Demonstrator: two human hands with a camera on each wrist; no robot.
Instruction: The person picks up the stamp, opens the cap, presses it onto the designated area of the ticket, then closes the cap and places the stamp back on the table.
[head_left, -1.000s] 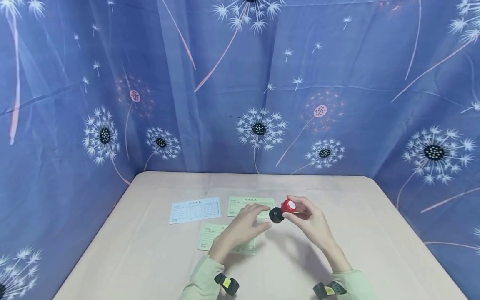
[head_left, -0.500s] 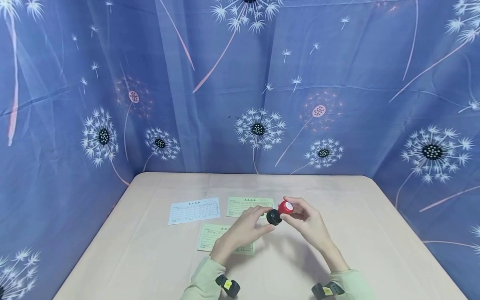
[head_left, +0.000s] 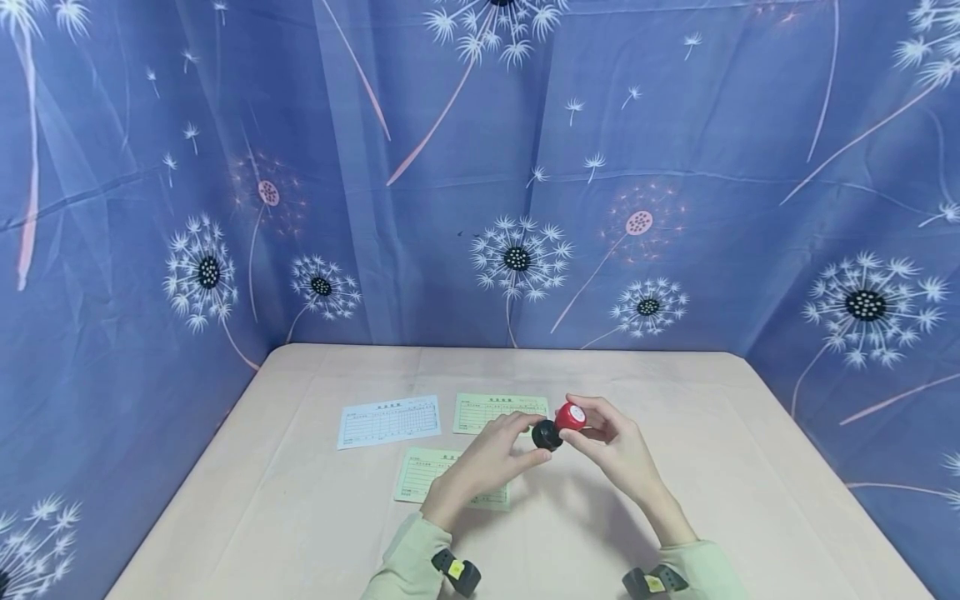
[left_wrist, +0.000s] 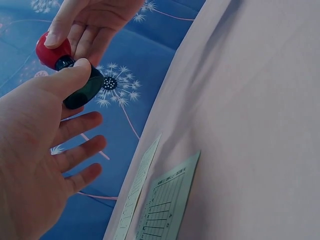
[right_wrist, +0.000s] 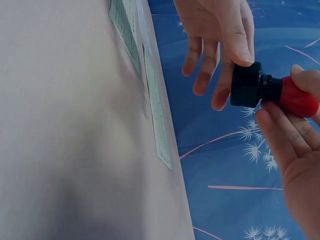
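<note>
A round hand stamp with a red knob (head_left: 572,416) and a wide black base (left_wrist: 86,90) is held in the air above the table, tilted. My right hand (head_left: 618,446) pinches the red knob between thumb and fingers. The left hand (head_left: 491,454) has its thumb and index finger on the black base, pinching it, while its other fingers are spread apart in the left wrist view. A white round label shows on the knob's end. In the right wrist view a narrow black neck (right_wrist: 271,88) joins knob and base. The base's underside is hidden.
On the table (head_left: 300,533) lie a blue printed slip (head_left: 389,422) at left, a green slip (head_left: 480,410) behind the hands and another green slip (head_left: 420,477) partly under the left forearm. A blue dandelion-print curtain (head_left: 420,208) hangs around the table.
The left hand's fingers have come onto the black base, from beside it a second ago. The right hand has brought the stamp slightly left.
</note>
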